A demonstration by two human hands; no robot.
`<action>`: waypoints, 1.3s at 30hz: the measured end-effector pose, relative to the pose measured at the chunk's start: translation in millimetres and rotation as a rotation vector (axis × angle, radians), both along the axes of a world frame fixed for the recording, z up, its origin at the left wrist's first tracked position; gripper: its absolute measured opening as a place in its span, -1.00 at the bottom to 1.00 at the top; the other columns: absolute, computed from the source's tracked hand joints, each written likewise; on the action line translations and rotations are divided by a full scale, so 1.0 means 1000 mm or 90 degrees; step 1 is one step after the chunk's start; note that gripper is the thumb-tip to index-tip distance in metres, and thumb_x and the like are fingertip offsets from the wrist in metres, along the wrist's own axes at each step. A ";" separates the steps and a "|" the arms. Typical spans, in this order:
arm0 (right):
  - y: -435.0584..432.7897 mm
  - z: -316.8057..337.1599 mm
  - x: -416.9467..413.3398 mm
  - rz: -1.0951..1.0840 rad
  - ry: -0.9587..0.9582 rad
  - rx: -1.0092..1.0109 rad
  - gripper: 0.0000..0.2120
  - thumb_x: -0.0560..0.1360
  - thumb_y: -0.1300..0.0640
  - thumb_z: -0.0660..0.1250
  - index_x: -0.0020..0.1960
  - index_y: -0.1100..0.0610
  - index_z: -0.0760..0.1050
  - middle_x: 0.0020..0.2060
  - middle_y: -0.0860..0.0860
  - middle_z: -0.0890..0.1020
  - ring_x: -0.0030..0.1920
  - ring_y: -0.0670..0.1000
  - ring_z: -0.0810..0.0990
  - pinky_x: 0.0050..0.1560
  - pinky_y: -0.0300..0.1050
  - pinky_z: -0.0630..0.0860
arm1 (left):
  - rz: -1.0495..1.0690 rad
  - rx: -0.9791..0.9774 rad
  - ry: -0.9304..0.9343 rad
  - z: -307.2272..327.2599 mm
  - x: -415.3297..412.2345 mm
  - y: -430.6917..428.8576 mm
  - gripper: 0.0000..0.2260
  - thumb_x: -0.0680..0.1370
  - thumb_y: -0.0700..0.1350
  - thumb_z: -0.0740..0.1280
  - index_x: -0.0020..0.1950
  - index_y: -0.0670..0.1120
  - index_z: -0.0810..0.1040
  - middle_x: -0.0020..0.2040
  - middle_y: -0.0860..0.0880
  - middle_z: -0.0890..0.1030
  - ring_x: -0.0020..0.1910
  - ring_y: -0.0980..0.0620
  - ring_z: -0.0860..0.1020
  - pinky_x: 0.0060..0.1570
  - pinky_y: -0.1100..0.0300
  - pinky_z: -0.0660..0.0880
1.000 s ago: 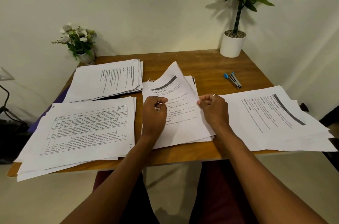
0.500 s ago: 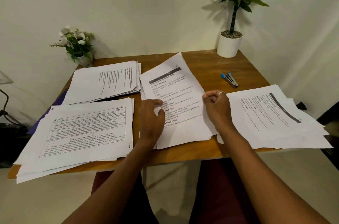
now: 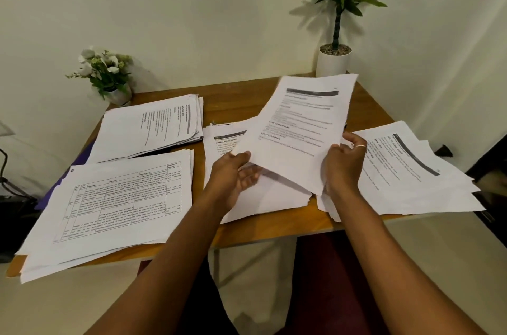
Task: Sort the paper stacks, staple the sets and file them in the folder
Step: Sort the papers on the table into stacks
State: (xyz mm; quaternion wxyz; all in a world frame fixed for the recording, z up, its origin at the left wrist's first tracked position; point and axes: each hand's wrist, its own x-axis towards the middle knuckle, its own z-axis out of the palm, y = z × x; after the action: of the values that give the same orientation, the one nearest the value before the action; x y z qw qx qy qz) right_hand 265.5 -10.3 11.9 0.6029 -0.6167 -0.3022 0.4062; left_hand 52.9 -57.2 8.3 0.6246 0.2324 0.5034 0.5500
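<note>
**Fig. Sorting stage, head view.** Both hands hold one lifted sheet (image 3: pixel 299 126) above the centre stack (image 3: pixel 271 199). The L hand (image 3: pixel 236 170) pinches its lower-left edge, thumb on top and fingers beneath. The R hand (image 3: pixel 344 163) grips its right edge w/ fingers curled round. The sheet is tilted, far end raised, clear of the worktop (image 3: pixel 367 109) and covering the far-right part of the centre stack. Whether it is one page or a few cannot be told from here.

Four piles lie on the worktop:
- **Centre stack:** directly in front of the person.
- **Right stack** (image 3: pixel 406 170)**:** just beside the centre one, fanned out and hanging over the near edge.
- **Far-left stack** (image 3: pixel 153 126)**:** printed text turned sideways.
- **Near-left stack** (image 3: pixel 118 197)**:** top page a ruled table, also overhanging the near edge.

A purple edge (image 3: pixel 88 152) shows under the two left piles. It is prob. the folder, though too little is exposed to be sure. The flower pot (image 3: pixel 119 96) at back left and the potted plant (image 3: pixel 333 60) at back right take no part.

**Progress (judged):** early. Pages are grouped by type into piles, so sorting is under way, but the centre stack has pages left and its edges are uneven. No staple is visible on any pile, and nothing is seen filed. Left to do: finish sorting, square up the sets, staple each, file all.
</note>
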 end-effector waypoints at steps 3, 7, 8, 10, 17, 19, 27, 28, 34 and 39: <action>-0.009 -0.005 0.000 -0.026 0.004 0.037 -0.72 0.62 0.34 0.22 0.16 -0.01 0.38 0.11 -0.03 0.58 0.09 -0.09 0.60 -0.19 -0.42 0.52 | -0.022 0.008 -0.043 -0.001 0.014 0.001 -0.68 0.63 -0.13 0.38 0.38 -0.06 0.49 0.20 -0.14 0.68 0.11 -0.19 0.69 0.08 -0.07 0.64; -0.024 -0.018 -0.007 0.000 0.015 0.053 -0.72 0.52 0.30 0.24 0.02 -0.10 0.41 0.13 0.02 0.58 0.16 0.08 0.62 0.01 -0.14 0.66 | 0.013 -0.017 0.039 -0.004 0.041 0.011 -0.67 0.63 -0.12 0.37 0.40 -0.02 0.49 0.19 -0.05 0.69 0.08 -0.12 0.70 0.09 -0.20 0.63; -0.027 -0.020 -0.007 0.009 0.020 0.050 -0.71 0.50 0.27 0.24 0.01 -0.12 0.42 0.12 0.02 0.58 0.15 0.12 0.62 0.06 0.01 0.67 | 0.021 -0.021 0.050 -0.005 0.046 0.014 -0.67 0.63 -0.11 0.37 0.40 -0.02 0.49 0.19 -0.03 0.69 0.09 -0.10 0.70 0.08 -0.21 0.63; -0.033 -0.023 -0.007 0.019 -0.013 0.040 -0.72 0.52 0.27 0.27 0.05 -0.11 0.41 0.13 0.00 0.58 0.14 0.11 0.63 0.04 0.08 0.68 | 0.034 -0.017 0.098 -0.005 0.055 0.020 -0.67 0.63 -0.11 0.37 0.39 0.02 0.49 0.23 0.00 0.67 0.13 -0.07 0.68 0.05 -0.20 0.64; -0.045 -0.020 0.006 -0.175 -0.393 0.218 -0.38 0.42 0.29 0.47 0.33 -0.02 0.25 0.45 0.10 0.33 0.46 0.08 0.30 0.45 0.11 0.28 | 0.029 -0.050 0.257 0.002 0.081 0.035 -0.63 0.64 -0.20 0.35 0.44 -0.02 0.46 0.38 -0.01 0.55 0.22 -0.17 0.61 -0.07 -0.11 0.67; -0.045 -0.017 0.011 -0.152 -0.428 0.291 -0.40 0.44 0.27 0.45 0.34 -0.02 0.24 0.45 0.14 0.36 0.50 0.10 0.28 0.46 0.04 0.21 | -0.013 -0.061 0.251 0.005 0.094 0.038 -0.66 0.64 -0.23 0.34 0.41 -0.05 0.48 0.35 -0.02 0.57 0.17 -0.20 0.63 -0.13 -0.17 0.68; -0.047 -0.003 0.010 -0.106 -0.440 0.404 -0.44 0.38 0.32 0.47 0.25 -0.05 0.37 0.33 0.08 0.52 0.40 -0.04 0.38 0.43 -0.11 0.27 | -0.139 -0.036 0.368 0.004 0.144 0.042 -0.69 0.58 -0.07 0.44 0.31 -0.02 0.56 0.22 -0.04 0.66 0.03 -0.12 0.68 -0.07 0.06 0.68; -0.047 -0.003 0.011 -0.092 -0.438 0.401 -0.43 0.38 0.35 0.47 0.24 -0.06 0.37 0.31 0.07 0.53 0.38 -0.02 0.41 0.40 -0.08 0.31 | -0.152 -0.035 0.382 0.004 0.146 0.042 -0.70 0.59 -0.07 0.42 0.31 -0.02 0.55 0.21 -0.04 0.65 0.05 -0.11 0.67 -0.03 0.06 0.67; -0.043 -0.010 0.012 -0.048 -0.434 0.381 -0.64 0.44 0.34 0.40 0.16 0.04 0.49 0.19 0.02 0.59 0.25 -0.06 0.48 0.30 -0.23 0.31 | -0.190 0.033 0.467 0.014 0.135 0.036 -0.59 0.64 0.00 0.36 0.47 -0.03 0.46 0.28 -0.02 0.63 0.05 -0.09 0.68 -0.09 0.15 0.65; -0.042 -0.009 -0.003 0.063 -0.421 0.354 -0.80 0.49 0.26 0.40 0.11 0.15 0.56 0.08 0.05 0.64 0.08 -0.03 0.58 0.14 -0.43 0.46 | -0.075 0.101 0.626 0.013 0.088 0.033 -0.68 0.62 -0.06 0.35 0.37 -0.03 0.58 0.36 0.01 0.57 0.18 0.09 0.52 0.18 0.18 0.41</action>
State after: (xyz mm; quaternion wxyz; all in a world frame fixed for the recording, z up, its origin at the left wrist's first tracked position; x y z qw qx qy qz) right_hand 262.7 -52.2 3.0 0.5966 -0.5125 -0.6061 0.1187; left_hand 141.4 -24.0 21.3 0.3241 0.5390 0.6806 0.3757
